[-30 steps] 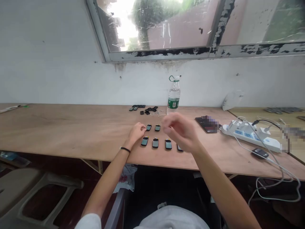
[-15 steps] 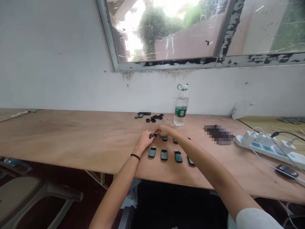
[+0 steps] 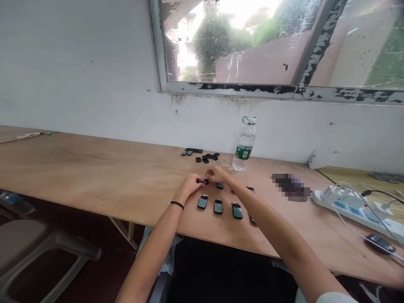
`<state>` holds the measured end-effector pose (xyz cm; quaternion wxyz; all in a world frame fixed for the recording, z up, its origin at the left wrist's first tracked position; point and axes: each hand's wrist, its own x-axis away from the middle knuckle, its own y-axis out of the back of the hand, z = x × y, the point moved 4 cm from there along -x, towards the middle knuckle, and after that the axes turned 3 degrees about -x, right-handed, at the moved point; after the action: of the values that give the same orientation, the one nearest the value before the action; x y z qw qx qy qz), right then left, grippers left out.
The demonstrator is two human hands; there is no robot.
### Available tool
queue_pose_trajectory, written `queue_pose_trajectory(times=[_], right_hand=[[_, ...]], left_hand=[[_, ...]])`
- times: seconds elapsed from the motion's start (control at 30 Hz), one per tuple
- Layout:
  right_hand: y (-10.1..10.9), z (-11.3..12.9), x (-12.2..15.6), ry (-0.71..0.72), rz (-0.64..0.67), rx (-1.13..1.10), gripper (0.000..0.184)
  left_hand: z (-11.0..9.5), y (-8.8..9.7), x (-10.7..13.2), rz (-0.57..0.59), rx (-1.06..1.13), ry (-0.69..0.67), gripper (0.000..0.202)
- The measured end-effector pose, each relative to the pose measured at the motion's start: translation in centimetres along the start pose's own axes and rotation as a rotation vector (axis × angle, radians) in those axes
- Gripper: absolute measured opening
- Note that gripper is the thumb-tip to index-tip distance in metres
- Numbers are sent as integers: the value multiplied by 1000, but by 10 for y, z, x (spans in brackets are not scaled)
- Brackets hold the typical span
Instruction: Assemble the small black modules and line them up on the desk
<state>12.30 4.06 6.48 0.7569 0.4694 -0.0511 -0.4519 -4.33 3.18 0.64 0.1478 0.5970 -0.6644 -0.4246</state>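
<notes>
My left hand (image 3: 191, 184) is closed on a small dark device (image 3: 205, 182) held at the tabletop. Just beyond it, my right hand (image 3: 216, 173) is pinched close to the device's upper end; whatever is between its fingertips is too small to make out. Nearer to me lie similar small black devices with grey-green screens: one device (image 3: 203, 202) at the left, another (image 3: 218, 206) in the middle and a third (image 3: 237, 211) to the right. Small bits show at their top ends. My right forearm partly covers others, including a device (image 3: 220, 185) by my right wrist.
At the back lie several black pieces (image 3: 211, 157), small pale bits (image 3: 217, 162) and a group of screened devices (image 3: 189, 153). A water bottle (image 3: 244, 145) stands near the wall. To the right are a blurred-out object (image 3: 292, 187), a power strip (image 3: 347, 206) and a black mouse (image 3: 380, 244).
The view has tilted and shifted slightly. My left hand keeps its grip on the device, and my right fingers have lifted a little from its top end.
</notes>
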Motion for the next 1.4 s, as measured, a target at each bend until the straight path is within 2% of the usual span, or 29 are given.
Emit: queue_pose_trajectory(times=[0.3,0.4,0.53,0.63,0.83,1.2,1.27,1.4], right_hand=[[-14,-15,-2,-171,48,-29,5],[-16,-17,-1,-188,53,-36,9],[-11,-22,-1,-255,58,-18,23],[-11,-27,-1,-275,104,0,22],[-19,-36,-2,-251,126,0,14],[-20,-33,0,-247,145,34,22],[-20,-33,0,-199,164,42,22],[-15,-32,4,16,294,30,26]], left_hand=[[-1,-2,-1,-18,6,7,11],[-4,-1,-1,-14,-35,7,9],[-8,0,0,-29,-66,10,8],[-8,0,0,-33,-71,7,8],[-7,-2,0,-26,-82,12,10],[-14,-1,0,-36,-97,-10,3],[-15,-2,0,-32,-117,-5,4],[-16,-2,0,-60,-159,-4,12]])
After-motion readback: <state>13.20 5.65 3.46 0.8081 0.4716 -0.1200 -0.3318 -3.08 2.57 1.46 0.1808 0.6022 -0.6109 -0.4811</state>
